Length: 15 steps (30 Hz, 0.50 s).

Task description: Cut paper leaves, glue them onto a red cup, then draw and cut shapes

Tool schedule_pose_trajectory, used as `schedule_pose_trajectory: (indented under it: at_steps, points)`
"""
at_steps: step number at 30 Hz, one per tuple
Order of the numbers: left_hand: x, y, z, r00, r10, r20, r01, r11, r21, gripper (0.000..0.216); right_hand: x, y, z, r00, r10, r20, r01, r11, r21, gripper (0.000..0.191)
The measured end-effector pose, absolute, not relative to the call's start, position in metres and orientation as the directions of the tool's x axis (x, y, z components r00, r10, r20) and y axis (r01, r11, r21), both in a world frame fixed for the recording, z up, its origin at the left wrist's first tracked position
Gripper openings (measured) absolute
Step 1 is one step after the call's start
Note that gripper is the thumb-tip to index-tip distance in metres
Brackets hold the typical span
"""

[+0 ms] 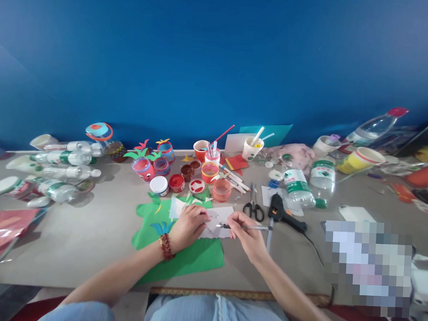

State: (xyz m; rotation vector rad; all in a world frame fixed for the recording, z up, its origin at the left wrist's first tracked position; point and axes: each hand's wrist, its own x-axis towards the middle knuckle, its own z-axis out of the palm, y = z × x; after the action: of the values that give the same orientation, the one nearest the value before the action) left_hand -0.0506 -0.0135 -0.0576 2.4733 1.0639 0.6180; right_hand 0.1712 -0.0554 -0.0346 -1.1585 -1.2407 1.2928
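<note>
My left hand (188, 225), with a red bead bracelet on the wrist, rests with curled fingers on a white paper piece (220, 217) and holds it down. The paper lies on a green foam sheet (181, 249) at the table's near edge. My right hand (244, 230) pinches a thin pen (248, 227) whose tip points left onto the white paper. Both hands sit close together over the paper.
Black scissors (253, 208) and a black glue gun (284, 213) lie just right of my right hand. Paint pots and cups (209, 172) stand behind the paper. Plastic bottles (57, 172) lie at the left, more bottles (298, 185) at the right. A blue wall rises behind the grey table (90, 235).
</note>
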Motion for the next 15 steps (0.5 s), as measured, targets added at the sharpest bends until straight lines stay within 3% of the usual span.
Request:
schedule_pose_trajectory:
  at_steps: [9,15]
  points:
    - [-0.055,-0.018,-0.059,0.553,0.787,0.273,0.631,-0.61,0.48,0.016,0.162,-0.05,-0.044,-0.172,0.985,0.028,0.289,0.078,-0.954,0.008]
    - [-0.051,-0.017,-0.058,0.549,0.793,0.265,0.634,-0.601,0.486,0.01,0.16,-0.053,-0.049,-0.116,0.992,0.057,0.28,0.088,-0.956,0.005]
